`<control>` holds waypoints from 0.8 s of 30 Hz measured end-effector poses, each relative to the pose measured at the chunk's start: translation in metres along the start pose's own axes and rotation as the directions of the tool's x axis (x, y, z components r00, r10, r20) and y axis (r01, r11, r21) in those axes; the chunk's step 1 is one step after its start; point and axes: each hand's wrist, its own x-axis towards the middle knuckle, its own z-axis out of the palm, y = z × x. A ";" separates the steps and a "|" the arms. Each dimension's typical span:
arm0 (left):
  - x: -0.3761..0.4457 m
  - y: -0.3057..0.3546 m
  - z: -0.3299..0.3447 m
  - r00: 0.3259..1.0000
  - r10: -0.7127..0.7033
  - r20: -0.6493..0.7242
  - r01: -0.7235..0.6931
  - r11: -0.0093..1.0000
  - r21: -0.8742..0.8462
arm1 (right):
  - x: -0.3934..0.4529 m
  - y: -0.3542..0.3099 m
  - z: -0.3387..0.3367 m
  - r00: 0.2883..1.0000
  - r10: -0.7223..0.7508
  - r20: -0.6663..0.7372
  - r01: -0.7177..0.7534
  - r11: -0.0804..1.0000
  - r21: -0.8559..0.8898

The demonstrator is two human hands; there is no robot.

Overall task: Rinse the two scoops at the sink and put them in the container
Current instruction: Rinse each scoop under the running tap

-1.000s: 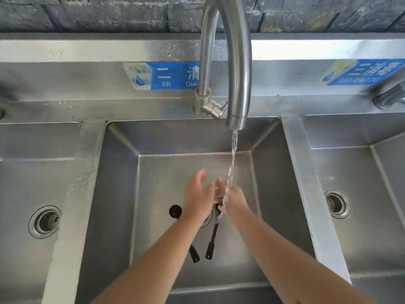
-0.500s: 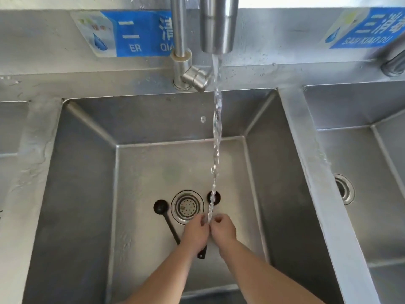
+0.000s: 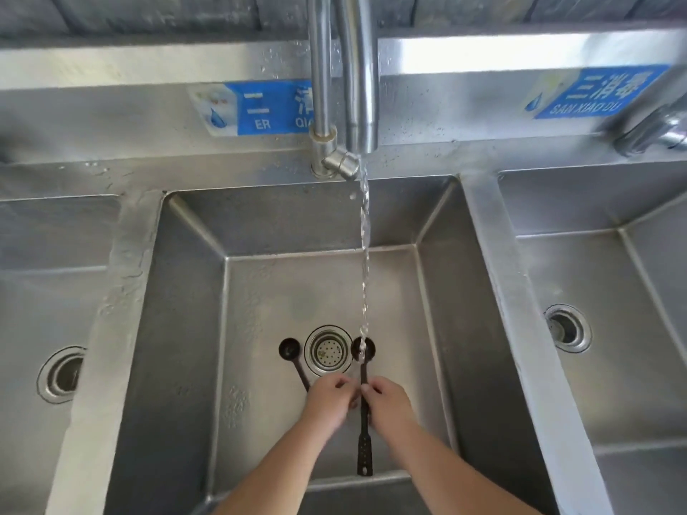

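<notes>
1. In the middle basin (image 3: 193, 328), at nine o'clock of the drain (image 3: 328, 350), one scoop (image 3: 289, 348) lies on the floor, its handle running under my left hand (image 3: 327, 403).
2. That left hand is loosely curled; I cannot tell whether it grips that handle.
3. At three o'clock of the drain, the second scoop (image 3: 363, 349) sits with its bowl under the water stream (image 3: 365, 254); my right hand (image 3: 388, 401) pinches its handle.
4. I judge rinsing is under way; next, lift both scoops. No container shows.

Two scoops (image 3: 363, 369) (image 3: 293, 356), three basins (image 3: 260, 224) (image 3: 55, 254) (image 3: 594, 202).
</notes>
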 end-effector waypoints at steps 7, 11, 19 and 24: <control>-0.030 0.066 -0.022 1.000 0.012 0.029 -0.003 0.954 -0.301 | -0.069 -0.042 -0.031 0.995 0.034 0.097 -0.050 0.985 0.168; -0.038 0.096 -0.024 0.997 0.023 0.075 0.013 0.895 -0.446 | -0.093 -0.065 -0.042 0.996 -0.012 0.090 -0.013 0.962 0.274; -0.035 0.120 -0.013 0.997 0.072 0.040 -0.058 0.960 -0.273 | -0.123 -0.076 -0.054 0.996 -0.073 0.045 0.041 0.869 0.494; -0.043 0.130 -0.016 0.995 0.084 0.057 -0.055 0.917 -0.394 | -0.120 -0.074 -0.059 0.991 -0.077 0.107 0.009 0.849 0.529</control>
